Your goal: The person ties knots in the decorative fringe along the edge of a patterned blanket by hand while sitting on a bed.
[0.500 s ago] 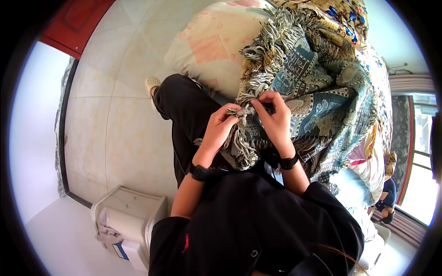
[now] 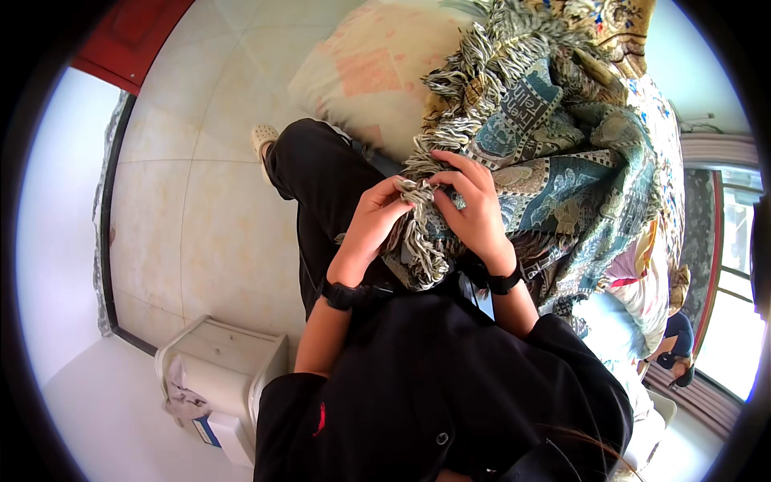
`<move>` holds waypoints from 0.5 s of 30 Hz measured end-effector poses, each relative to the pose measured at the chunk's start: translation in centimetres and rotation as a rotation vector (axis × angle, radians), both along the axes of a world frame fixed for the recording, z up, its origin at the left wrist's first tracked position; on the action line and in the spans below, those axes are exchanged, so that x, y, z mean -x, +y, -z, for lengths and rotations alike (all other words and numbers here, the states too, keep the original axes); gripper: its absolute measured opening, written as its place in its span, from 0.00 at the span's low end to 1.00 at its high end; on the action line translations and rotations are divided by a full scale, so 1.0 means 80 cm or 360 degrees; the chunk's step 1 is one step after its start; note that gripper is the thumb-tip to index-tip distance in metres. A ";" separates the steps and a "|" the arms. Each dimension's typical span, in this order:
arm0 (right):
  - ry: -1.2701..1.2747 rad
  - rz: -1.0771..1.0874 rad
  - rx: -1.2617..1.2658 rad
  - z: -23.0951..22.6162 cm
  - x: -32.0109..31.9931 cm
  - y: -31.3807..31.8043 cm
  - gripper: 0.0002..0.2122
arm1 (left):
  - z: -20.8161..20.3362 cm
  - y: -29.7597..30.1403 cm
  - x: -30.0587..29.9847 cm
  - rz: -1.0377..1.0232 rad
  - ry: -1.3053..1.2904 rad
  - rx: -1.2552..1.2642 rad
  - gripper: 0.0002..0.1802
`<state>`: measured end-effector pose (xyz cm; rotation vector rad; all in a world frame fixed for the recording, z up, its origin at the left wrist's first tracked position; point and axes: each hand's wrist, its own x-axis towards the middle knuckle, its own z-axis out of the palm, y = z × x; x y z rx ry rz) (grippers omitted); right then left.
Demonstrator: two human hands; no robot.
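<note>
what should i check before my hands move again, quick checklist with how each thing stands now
1. Left hand has hold of the bunch of fringe: ok, thumb and fingers pinch its near-left side.
2. Right hand is at the same bunch: ok, its fingertips are at the right side.
3. Right hand grips firmly: cannot tell, the contact is too small to judge.
4. Strands are free of tangles: cannot tell, they crowd together between the fingers.
5. Patterned blanket lies smooth: not ok, it is rumpled into folds.
6. Other person is clear of the hands: ok, away near the window.
</note>
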<state>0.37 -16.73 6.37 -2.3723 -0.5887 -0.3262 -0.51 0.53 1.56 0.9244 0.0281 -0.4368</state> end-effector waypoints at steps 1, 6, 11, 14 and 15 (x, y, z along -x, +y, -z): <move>-0.0031 0.0030 -0.0062 0.003 -0.002 0.000 0.08 | 0.000 0.000 -0.002 -0.0003 0.0005 0.0001 0.05; 0.0058 0.0128 -0.0268 0.008 -0.008 0.005 0.07 | -0.008 0.001 -0.008 -0.0149 -0.0012 -0.0130 0.07; 0.0473 0.0231 -0.1026 0.015 -0.005 0.006 0.06 | -0.003 -0.003 -0.010 -0.0218 0.0058 -0.0147 0.07; 0.0757 0.0338 -0.1347 0.007 -0.003 0.004 0.11 | -0.006 0.004 -0.012 -0.0180 -0.0036 -0.0363 0.07; 0.0751 0.0330 -0.1377 0.009 -0.004 0.003 0.15 | -0.010 0.004 -0.011 -0.0190 -0.0041 -0.0355 0.08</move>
